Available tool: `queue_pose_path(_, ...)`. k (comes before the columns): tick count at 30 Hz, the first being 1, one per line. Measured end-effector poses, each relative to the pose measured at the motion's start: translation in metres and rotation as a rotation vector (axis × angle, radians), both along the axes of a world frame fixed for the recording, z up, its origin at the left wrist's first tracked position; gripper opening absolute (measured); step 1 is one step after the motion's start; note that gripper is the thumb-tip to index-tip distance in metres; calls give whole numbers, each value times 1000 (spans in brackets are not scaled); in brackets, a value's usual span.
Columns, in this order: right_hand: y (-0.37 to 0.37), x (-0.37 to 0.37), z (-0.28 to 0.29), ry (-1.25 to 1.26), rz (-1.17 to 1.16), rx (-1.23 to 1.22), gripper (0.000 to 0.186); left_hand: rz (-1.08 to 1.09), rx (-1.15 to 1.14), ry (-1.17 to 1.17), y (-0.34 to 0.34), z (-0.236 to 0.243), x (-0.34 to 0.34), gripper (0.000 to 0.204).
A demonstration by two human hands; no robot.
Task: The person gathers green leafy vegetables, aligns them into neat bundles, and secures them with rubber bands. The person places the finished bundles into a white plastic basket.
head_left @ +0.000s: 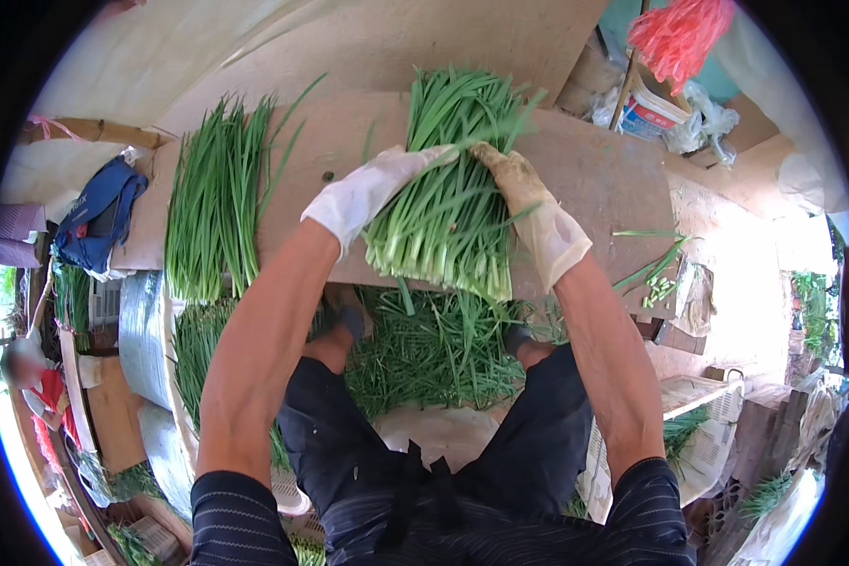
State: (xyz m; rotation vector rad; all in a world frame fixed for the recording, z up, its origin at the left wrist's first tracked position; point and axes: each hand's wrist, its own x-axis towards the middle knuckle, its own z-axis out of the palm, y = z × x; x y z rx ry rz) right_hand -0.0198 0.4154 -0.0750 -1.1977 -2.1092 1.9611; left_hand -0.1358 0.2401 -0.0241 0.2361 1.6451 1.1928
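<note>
A thick bunch of garlic chives (443,226) lies on the wooden board (575,151) in front of me, pale cut ends toward me, green leaves pointing away. My left hand (382,184), in a thin white glove, grips its left side, with the fingers reaching over the leaves. From the right, my right hand (528,193) grips it too; that glove is stained brown over the fingers. Both sets of fingertips are partly hidden among the leaves. Some loose leaves cross the top of the bunch. To its left rests a second pile of garlic chives (219,198).
Cut stalk bits (658,288) lie at the board's right end. Leaf trimmings (434,349) cover the floor between my feet. A white crate (703,424) stands at my right. Pink plastic strips (681,38) hang at the upper right. A person in red (52,396) is at the far left.
</note>
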Motion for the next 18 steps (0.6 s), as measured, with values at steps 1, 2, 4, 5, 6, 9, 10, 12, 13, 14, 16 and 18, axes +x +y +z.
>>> queue_pose_path(1,2,-1,1,-8,-4,-35,87,-14,46,-80,-4,-3,-7,69)
queue_pose_path(2,4,-4,2,-14,-9,-68,91,-38,79,-13,-8,-13,-14,68)
queue_pose_path(4,16,1,-6,1,-41,-96,94,-13,-65,184,-2,-9,-12,67)
queue_pose_path(5,24,6,-9,30,-57,-94,93,1,-136,283,0,-6,-12,66)
queue_pose_path(6,24,9,-8,68,-49,-82,91,-57,-72,283,-3,-3,-12,69)
queue_pose_path(9,36,29,-4,180,-38,-34,84,7,-42,209,-15,16,-2,69)
queue_pose_path(10,45,34,-3,173,-70,-156,82,83,119,182,-15,25,15,68)
queue_pose_path(12,42,42,10,187,-143,-348,81,205,87,46,-21,11,4,68)
queue_pose_path(13,38,53,18,206,-197,-407,82,260,76,-27,-21,8,1,67)
queue_pose_path(14,38,65,16,283,-233,-412,85,256,92,104,-26,5,0,68)
queue_pose_path(16,50,86,12,274,-304,-389,86,250,-14,107,-26,24,11,71)
queue_pose_path(18,55,104,9,309,-337,-379,86,267,-37,137,-34,31,15,80)
